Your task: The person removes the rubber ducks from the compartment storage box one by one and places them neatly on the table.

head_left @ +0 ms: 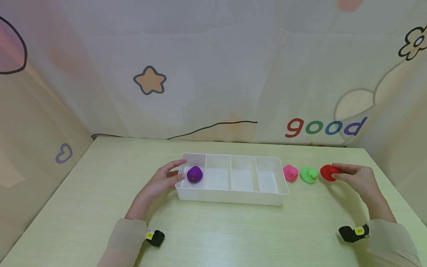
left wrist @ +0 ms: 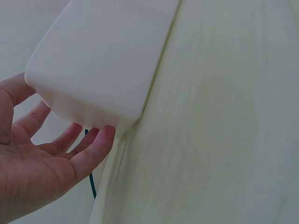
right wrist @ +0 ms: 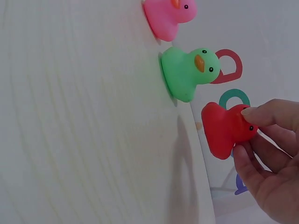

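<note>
A white tray point(head_left: 230, 197) with several compartments in a row lies on the table. My left hand point(head_left: 165, 177) holds its left end, thumb and a finger reaching over the rim. In the left wrist view, other fingertips rest against the outside of the tray's end wall point(left wrist: 93, 105). The leftmost compartment contains a purple rubber duck point(head_left: 195, 174). Off to the right, my right hand point(head_left: 361, 179) pinches a red rubber duck point(right wrist: 224, 128) by its head, thumb and fingers on either side. That duck appears raised off the tabletop, its shadow lying apart from it.
Between the tray and the red duck stand a pink duck point(head_left: 291, 173) and a green duck point(head_left: 309, 175), the pink one close to the tray's right end. A printed cloth wall point(head_left: 213, 74) rises behind the pale wooden table point(head_left: 233, 233).
</note>
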Tool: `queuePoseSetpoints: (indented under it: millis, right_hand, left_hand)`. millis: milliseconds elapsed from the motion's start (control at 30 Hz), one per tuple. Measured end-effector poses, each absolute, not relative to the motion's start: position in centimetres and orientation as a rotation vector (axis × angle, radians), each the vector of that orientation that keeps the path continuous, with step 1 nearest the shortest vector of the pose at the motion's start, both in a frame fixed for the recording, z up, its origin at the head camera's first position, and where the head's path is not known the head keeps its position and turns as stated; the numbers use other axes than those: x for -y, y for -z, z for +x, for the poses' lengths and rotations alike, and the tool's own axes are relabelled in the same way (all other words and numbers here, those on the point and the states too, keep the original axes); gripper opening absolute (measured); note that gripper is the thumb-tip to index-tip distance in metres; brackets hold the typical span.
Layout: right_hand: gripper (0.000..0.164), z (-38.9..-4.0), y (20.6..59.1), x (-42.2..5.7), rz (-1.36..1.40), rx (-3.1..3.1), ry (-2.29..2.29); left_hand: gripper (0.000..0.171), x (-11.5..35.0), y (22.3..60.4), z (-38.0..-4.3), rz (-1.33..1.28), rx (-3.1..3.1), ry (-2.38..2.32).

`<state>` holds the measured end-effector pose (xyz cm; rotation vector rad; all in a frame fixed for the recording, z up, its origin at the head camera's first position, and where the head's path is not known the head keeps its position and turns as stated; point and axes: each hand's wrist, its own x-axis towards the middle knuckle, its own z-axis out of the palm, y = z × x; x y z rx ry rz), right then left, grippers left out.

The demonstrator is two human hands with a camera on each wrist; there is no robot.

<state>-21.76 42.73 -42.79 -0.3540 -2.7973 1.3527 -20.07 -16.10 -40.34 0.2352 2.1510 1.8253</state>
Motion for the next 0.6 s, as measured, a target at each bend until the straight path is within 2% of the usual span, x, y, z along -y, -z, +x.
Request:
queuePoseSetpoints:
  millis: [267,600]
  right_hand:
    - [0.055,-19.3,38.9,-39.1,-0.304,2.837,-1.421]
    - [0.057,-19.1,38.7,-38.9,-0.301,2.874,-1.416]
  left_hand:
    - [0.056,16.1,40.3,-20.0,0.228,-2.16,-1.813]
    - [0.056,16.1,40.2,-20.0,0.219,-2.172,-1.802]
